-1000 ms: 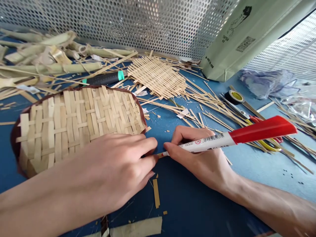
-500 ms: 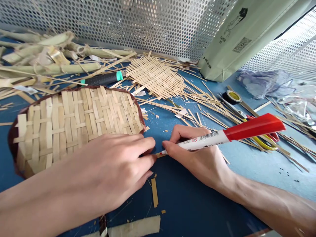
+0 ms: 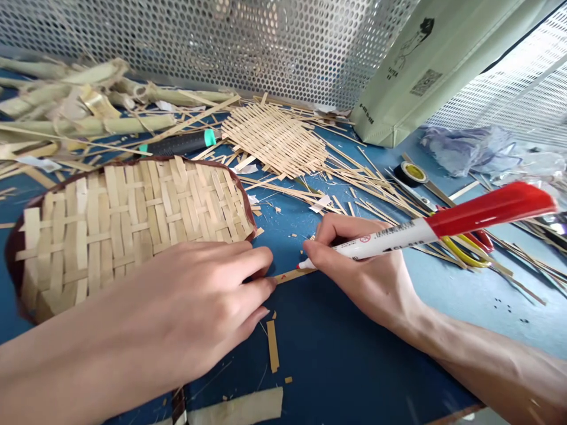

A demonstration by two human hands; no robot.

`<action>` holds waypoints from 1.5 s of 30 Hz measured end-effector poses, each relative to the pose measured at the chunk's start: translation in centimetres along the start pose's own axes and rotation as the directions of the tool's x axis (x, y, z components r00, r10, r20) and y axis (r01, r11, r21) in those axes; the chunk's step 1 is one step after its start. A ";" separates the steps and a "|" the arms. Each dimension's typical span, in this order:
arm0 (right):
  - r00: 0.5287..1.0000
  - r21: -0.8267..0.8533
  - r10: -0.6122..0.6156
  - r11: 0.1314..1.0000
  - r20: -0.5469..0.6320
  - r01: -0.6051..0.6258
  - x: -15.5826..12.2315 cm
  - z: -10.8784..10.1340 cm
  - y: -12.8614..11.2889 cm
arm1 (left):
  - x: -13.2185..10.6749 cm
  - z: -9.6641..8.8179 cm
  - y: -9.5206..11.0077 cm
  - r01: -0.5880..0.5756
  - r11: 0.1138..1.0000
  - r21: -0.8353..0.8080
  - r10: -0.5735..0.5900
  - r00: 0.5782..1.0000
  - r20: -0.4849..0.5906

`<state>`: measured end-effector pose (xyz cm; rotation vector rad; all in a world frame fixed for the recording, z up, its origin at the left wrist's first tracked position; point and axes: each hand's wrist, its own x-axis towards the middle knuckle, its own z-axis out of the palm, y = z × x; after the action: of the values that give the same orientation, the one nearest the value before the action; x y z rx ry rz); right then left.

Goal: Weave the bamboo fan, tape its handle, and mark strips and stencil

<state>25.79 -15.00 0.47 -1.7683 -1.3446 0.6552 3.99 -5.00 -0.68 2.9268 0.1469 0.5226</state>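
Blue tabletop [image 3: 341, 360] backed by a perforated metal panel [image 3: 221, 47] along the top of the frame. Two hands are shown: one left hand [image 3: 186, 301] and one right hand [image 3: 358, 265]. The right thumb and forefinger pinch one marker [image 3: 381, 242] with a red end, its tip on one thin bamboo strip [image 3: 292, 275] at lower centre. The left fingers lie extended and close together, their tips at the strip's left end and just below the curved edge of a woven bamboo mat [image 3: 133, 230].

Two woven pieces are visible. That mat sits at left, its pale, wide strips crossed by thinner ones, a dark brown rim [image 3: 53, 203] along its edge; the second, a flat, finer weave [image 3: 274, 139], lies at upper centre among loose strips [image 3: 354, 189].

Also counted: one yellow-handled pair of scissors [image 3: 463, 251] and one tape roll [image 3: 410, 174], both at right; one black tool handle [image 3: 179, 143] with a teal end, upper centre; and one green bag [image 3: 425, 71], upper right — bamboo stalks [image 3: 88, 125] are heaped at upper left.
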 end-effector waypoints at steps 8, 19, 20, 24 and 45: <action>0.997 -0.063 -0.011 0.998 0.082 0.016 -0.1 0.5 0.6 | 0.0 0.3 0.1 -0.007 0.999 0.034 0.008 0.999 -0.039; 0.997 -0.057 -0.006 0.998 0.082 0.010 0.1 0.6 0.6 | 0.1 0.1 0.1 -0.012 0.999 0.047 0.014 0.999 -0.035; 0.997 -0.055 -0.002 0.998 0.082 0.007 0.0 0.7 0.6 | 0.1 0.1 0.1 -0.013 0.999 0.047 0.015 0.999 -0.036; 0.997 -0.048 0.013 0.999 0.072 -0.009 0.0 0.8 0.5 | 0.2 0.0 0.0 -0.012 0.999 0.046 0.013 0.999 -0.035; 0.998 0.007 -0.041 0.999 0.044 0.041 -0.6 0.3 -0.3 | 0.1 0.0 -0.1 -0.021 1.000 -0.008 0.021 1.000 0.012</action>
<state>25.19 -15.45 0.56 -1.7255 -1.4036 0.6793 4.05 -4.89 -0.63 2.9259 0.1122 0.5067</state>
